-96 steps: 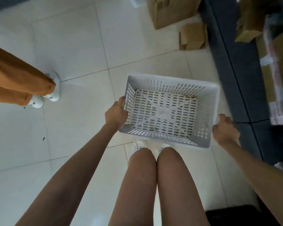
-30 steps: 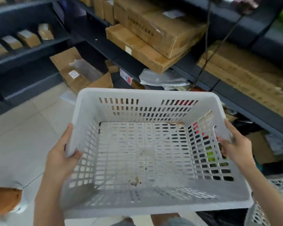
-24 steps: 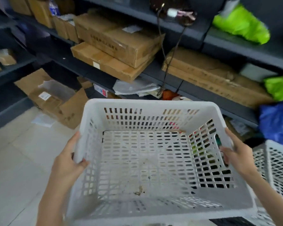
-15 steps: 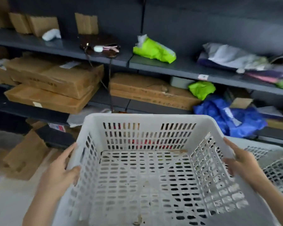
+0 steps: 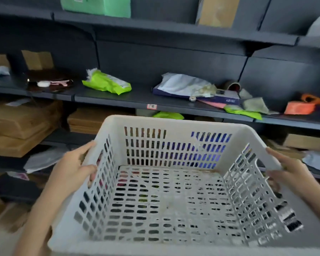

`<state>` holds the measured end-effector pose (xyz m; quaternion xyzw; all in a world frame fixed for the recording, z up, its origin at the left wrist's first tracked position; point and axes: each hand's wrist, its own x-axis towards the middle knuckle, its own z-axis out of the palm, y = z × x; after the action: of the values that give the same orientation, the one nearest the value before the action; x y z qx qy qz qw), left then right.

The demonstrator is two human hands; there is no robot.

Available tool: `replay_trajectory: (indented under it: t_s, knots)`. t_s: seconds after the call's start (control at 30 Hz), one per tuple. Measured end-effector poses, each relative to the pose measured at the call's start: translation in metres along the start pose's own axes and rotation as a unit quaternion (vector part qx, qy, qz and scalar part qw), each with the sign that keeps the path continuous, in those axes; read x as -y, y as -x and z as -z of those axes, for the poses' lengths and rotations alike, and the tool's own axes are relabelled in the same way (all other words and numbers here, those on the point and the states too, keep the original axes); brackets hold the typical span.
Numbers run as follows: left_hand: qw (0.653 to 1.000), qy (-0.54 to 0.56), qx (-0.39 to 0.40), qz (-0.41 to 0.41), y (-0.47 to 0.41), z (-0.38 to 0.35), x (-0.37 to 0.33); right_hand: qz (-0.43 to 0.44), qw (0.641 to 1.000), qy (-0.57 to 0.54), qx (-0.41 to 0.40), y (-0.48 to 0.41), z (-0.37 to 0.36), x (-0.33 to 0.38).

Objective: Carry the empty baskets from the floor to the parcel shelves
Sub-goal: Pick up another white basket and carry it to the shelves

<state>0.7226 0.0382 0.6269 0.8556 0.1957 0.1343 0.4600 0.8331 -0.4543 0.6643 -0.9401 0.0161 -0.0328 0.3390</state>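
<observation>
Spanning left hand [image 5: 73, 173] and right hand [image 5: 292, 172], white basket [image 5: 174, 124]

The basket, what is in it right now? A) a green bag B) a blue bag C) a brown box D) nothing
D: the basket shows only its bare slotted floor; the left hand and right hand hold its two sides.

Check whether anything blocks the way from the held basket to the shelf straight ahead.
Both hands, left and right, hold the white basket in open air before the middle shelf. Nothing stands between, but a green bag and loose parcels occupy that shelf.
</observation>
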Motion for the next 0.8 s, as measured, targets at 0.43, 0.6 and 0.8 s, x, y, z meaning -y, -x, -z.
replay_trajectory:
  t_s: [0.43, 0.6, 0.8]
  knots:
    - [0.997, 0.032, 0.065, 0.017, -0.060, -0.159, -0.072, -0.019, 0.999, 0.002, -0.026, -0.109, 0.054, -0.147]
    - [0.995, 0.068, 0.063, 0.025, -0.071, -0.199, -0.084, -0.038, 0.998, -0.038, -0.018, -0.152, 0.067, -0.209]
    - [0.993, 0.081, 0.069, 0.059, -0.080, -0.228, -0.084, -0.049, 0.996, -0.073, 0.021, -0.191, 0.070, -0.258]
